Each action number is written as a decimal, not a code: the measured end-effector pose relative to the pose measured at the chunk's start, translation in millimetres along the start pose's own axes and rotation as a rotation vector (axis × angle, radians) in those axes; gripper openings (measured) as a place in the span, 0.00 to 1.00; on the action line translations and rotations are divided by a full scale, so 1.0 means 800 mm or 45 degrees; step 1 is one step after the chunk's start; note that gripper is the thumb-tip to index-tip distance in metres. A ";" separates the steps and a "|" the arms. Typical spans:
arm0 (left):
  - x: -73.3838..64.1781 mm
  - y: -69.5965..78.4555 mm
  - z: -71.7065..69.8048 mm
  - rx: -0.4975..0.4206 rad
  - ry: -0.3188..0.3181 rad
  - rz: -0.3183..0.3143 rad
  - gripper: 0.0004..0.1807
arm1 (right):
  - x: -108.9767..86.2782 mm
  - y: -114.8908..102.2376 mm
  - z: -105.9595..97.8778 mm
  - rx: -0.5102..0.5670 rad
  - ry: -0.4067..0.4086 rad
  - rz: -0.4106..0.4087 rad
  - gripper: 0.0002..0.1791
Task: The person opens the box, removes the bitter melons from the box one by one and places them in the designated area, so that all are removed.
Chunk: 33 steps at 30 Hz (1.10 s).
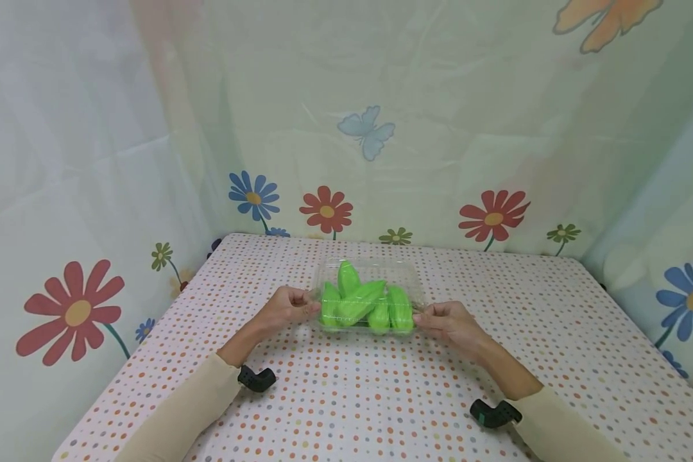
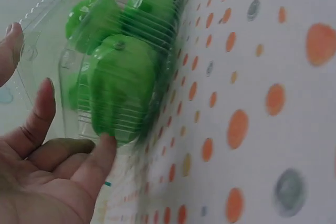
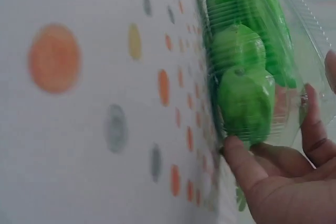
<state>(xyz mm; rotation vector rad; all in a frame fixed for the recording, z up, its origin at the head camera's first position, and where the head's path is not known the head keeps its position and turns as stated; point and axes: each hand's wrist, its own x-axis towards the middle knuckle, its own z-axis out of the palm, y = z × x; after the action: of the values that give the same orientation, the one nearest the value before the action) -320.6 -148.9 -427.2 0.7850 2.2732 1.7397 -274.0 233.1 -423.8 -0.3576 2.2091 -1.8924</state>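
Note:
A clear plastic clamshell box [image 1: 375, 264] sits on the dotted cloth, with several glossy green, long ridged fruit-like pieces [image 1: 360, 303] inside. At its left end my left hand [image 1: 289, 305] grips the side, and in the left wrist view the fingers [image 2: 44, 106] lie along the plastic edge. On the opposite end my right hand [image 1: 450, 324] holds the box, its thumb near the lower front corner. The right wrist view shows the green pieces [image 3: 247, 100] through the ribbed wall. Whether the lid is fastened, I cannot tell.
The table's white cloth [image 1: 335, 398] carries coloured dots. Behind it and at both sides hangs a curtain [image 1: 416, 179] printed with flowers and butterflies. A black device [image 1: 256, 379] is on the left wrist, and another black device [image 1: 493, 414] on the right.

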 end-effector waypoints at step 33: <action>0.025 0.030 0.000 -0.131 0.310 0.022 0.16 | 0.008 -0.018 0.023 -0.601 0.564 -0.588 0.33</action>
<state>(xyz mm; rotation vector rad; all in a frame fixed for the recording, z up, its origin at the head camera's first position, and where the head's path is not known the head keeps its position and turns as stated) -330.4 -134.3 -401.0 0.6036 2.3058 2.0419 -273.3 211.9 -412.0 -0.6189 3.1076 -1.7496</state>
